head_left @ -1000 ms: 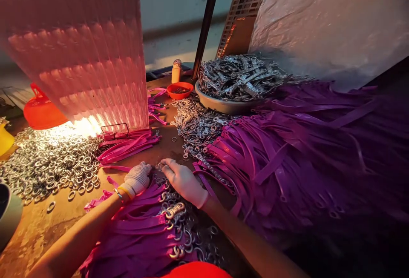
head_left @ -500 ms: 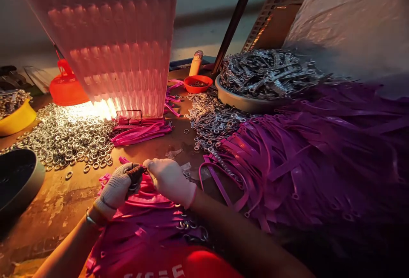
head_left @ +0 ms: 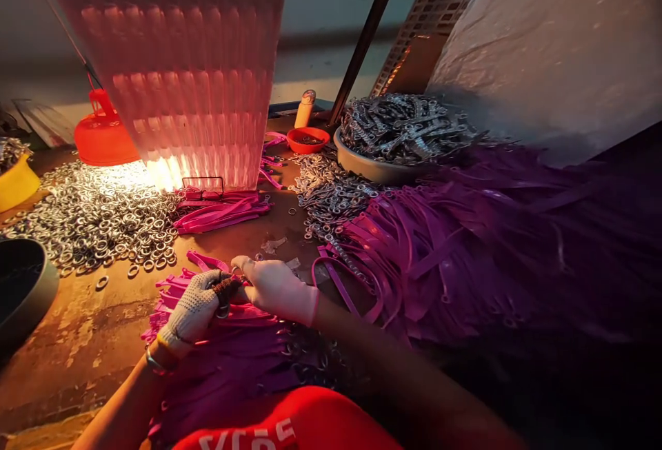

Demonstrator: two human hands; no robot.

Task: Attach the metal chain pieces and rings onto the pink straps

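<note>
My left hand point(head_left: 196, 304), in a dotted white knit glove, is closed around a few metal rings point(head_left: 223, 311) that show below its fingers. Dark brown material covers its thumb area; whether this is a wrap or a held thing I cannot tell. Close against it, my right hand point(head_left: 279, 289), in a smooth white glove, has thumb and index finger bent around a small metal ring point(head_left: 236, 271). A pink strap point(head_left: 205, 260) runs up to the left hand's fingertips. Under both hands lies a pile of pink-purple straps point(head_left: 222, 360), some with rings at their ends.
Loose metal rings point(head_left: 114, 222) lie heaped under a red lamp point(head_left: 106, 136), beside a ribbed translucent panel point(head_left: 201, 91). A dark bowl point(head_left: 49, 291) stands left. Rightward are a large strap heap point(head_left: 439, 243), a basin point(head_left: 356, 164) of metal pieces and a small orange bowl point(head_left: 310, 149).
My right hand's index finger has lifted and arched away from the thumb, and a ring shows there now. Both hands stay close together. The camera view has shifted slightly.
</note>
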